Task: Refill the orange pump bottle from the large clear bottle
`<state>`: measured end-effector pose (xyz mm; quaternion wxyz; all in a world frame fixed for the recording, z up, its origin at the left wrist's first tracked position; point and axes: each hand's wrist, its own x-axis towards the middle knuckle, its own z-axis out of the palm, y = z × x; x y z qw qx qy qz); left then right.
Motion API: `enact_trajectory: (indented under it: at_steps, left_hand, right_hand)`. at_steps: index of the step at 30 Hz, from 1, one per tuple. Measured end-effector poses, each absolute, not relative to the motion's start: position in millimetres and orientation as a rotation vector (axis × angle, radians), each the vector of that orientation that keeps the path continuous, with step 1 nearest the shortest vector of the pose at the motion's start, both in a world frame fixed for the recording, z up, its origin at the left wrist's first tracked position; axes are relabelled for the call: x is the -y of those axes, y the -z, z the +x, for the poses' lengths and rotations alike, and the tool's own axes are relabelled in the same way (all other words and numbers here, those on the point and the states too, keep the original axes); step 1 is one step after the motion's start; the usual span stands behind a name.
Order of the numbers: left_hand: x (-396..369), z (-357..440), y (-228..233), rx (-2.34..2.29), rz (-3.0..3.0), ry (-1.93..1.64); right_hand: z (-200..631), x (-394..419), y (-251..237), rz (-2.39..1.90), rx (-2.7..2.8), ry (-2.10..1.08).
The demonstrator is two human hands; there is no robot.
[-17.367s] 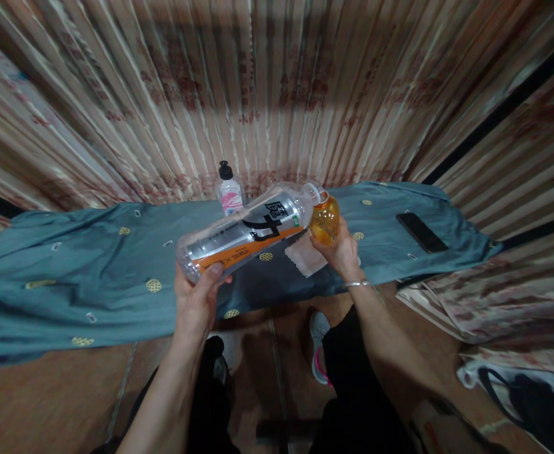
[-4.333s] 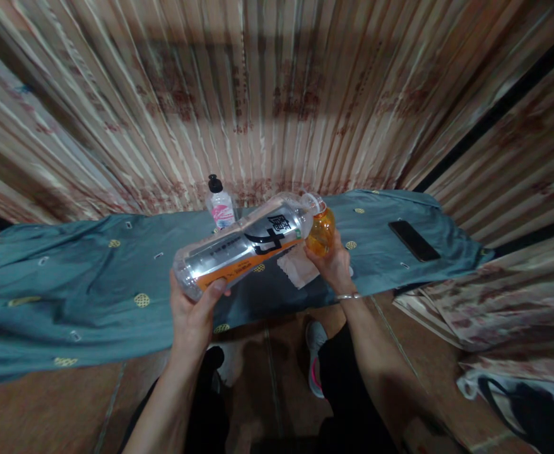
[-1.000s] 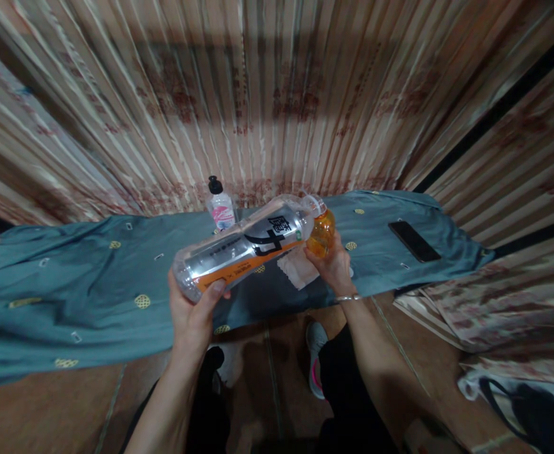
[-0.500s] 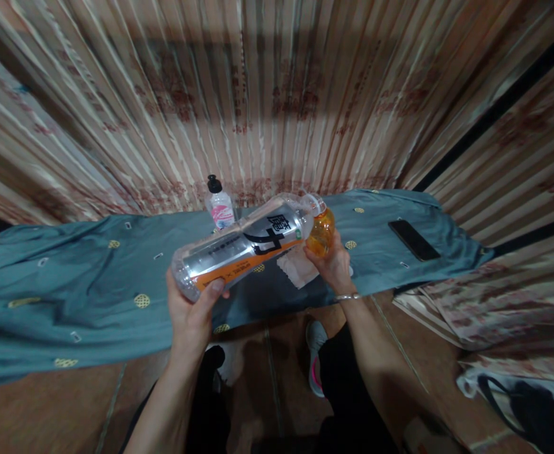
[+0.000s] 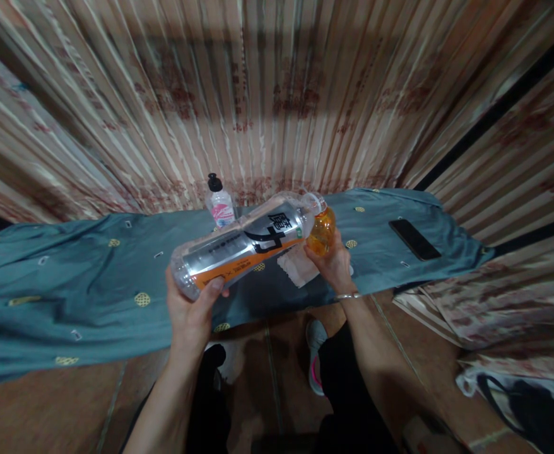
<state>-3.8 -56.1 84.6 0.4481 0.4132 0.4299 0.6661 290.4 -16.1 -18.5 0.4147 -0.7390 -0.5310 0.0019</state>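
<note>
Nearest, brown floor tiles (image 5: 251,372) with pale straight joints lie beneath a grey shoe (image 5: 315,343) with pink trim. The left hand (image 5: 192,309) is part-closed around the base of the large bottle (image 5: 243,246), thumb flat on its label. The right hand (image 5: 334,260) is curled closely around the small bottle (image 5: 322,232); a smooth metal bangle (image 5: 347,296) encircles that wrist. The large bottle is a clear, glossy plastic cylinder with a silver and orange label, held above the blue-green cloth (image 5: 101,284). Its long axis runs obliquely, base near and to the left, neck far and to the right, directed at the small bottle's top; the exact joint is too small to tell. The small bottle is translucent, amber and rounded, top leaning slightly left. Below them, a thin, crinkle-edged tissue (image 5: 296,268) lies on the creased cloth, which bears yellow printed motifs. Well to the right lies a flat, black, rectangular phone (image 5: 414,239). Behind the large bottle stands a clear dispenser (image 5: 221,211) with a black cap. Farthest hangs a pleated, striped curtain (image 5: 258,94) with reddish floral print
</note>
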Motion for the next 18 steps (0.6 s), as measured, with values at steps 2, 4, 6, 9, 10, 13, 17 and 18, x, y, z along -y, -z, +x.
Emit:
enact_trajectory:
  at_steps: [2, 4, 6, 9, 10, 13, 17, 18]
  left_hand:
    - [56.3, -4.1, -85.0, -1.067, 1.029, -1.646]
    - [56.7, -4.3, -85.7, -1.075, 1.031, -1.638]
    - [57.1, -4.5, -86.3, -1.079, 1.039, -1.637]
    - [57.7, -4.7, -86.7, -1.083, 1.051, -1.638]
    - [57.8, -4.8, -86.7, -1.083, 1.051, -1.64]
    - [58.1, -5.0, -86.9, -1.083, 1.054, -1.639]
    - [58.4, -5.7, -86.9, -1.079, 1.046, -1.632]
    - [58.4, -5.9, -86.8, -1.075, 1.043, -1.634]
  right_hand:
    - [290.3, 16.0, 19.1, -1.846, 1.337, -0.002]
    - [290.4, 16.0, 19.2, -1.84, 1.346, 0.002]
    - [290.6, 16.2, 19.0, -1.847, 1.354, 0.004]
    - [290.7, 16.5, 18.8, -1.881, 1.353, -0.005]
    - [290.6, 16.6, 18.9, -1.89, 1.351, -0.007]
    - [290.0, 16.3, 19.9, -1.89, 1.341, 0.002]
    - [290.0, 16.0, 21.2, -1.868, 1.336, 0.022]
    - [290.3, 16.0, 21.2, -1.867, 1.338, 0.021]
